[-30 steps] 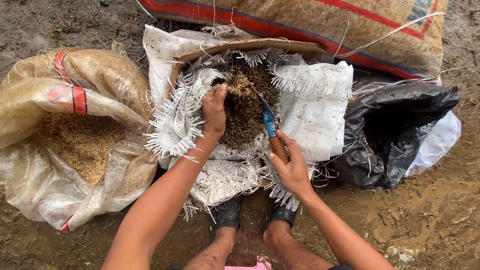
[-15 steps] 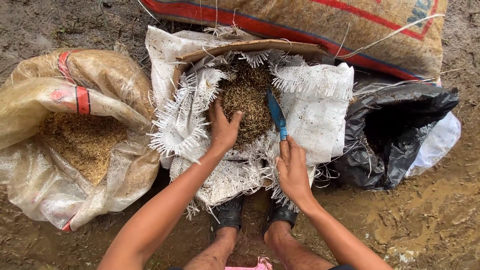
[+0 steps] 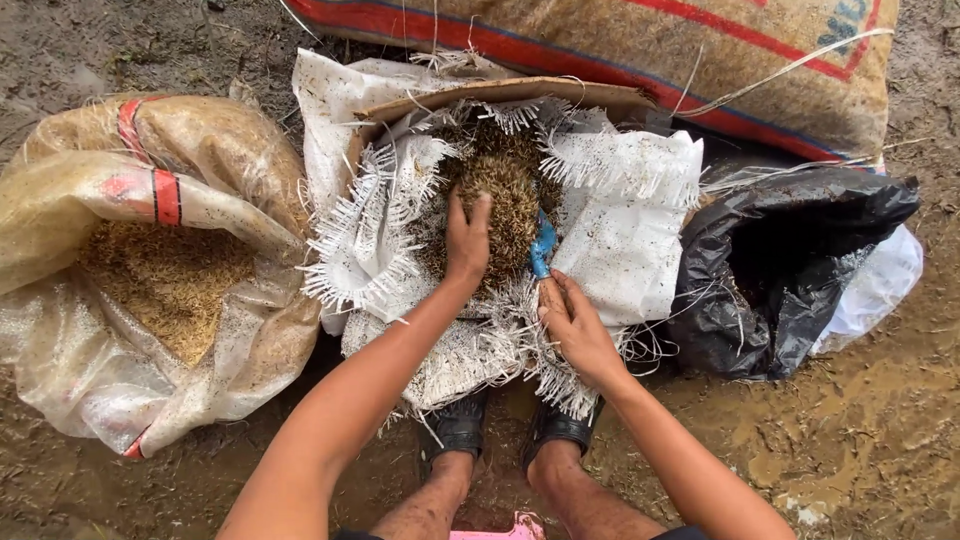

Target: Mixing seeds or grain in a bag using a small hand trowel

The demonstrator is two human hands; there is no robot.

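Frayed white woven sack [image 3: 620, 200] lies open at centre, brown husk pile [image 3: 505, 190] heaped in its mouth. Your left hand [image 3: 467, 240] presses flat, fingers spread, on the pile's near side. Your right hand [image 3: 575, 325] is closed around a blue-handled tool [image 3: 542, 250], tip in the husk. Keep the left palm steadying the heap and work the tool in shallow strokes, 1 at a time, clear of your fingers.

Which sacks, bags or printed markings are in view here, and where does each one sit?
Clear plastic sack: left, open, grain inside, red band.
White woven sack: centre, frayed rim, husks inside, left hand pressing them.
Tan woven sack: top, lying flat, red stripes, blue print.
Black plastic bag: right, crumpled, over white plastic.
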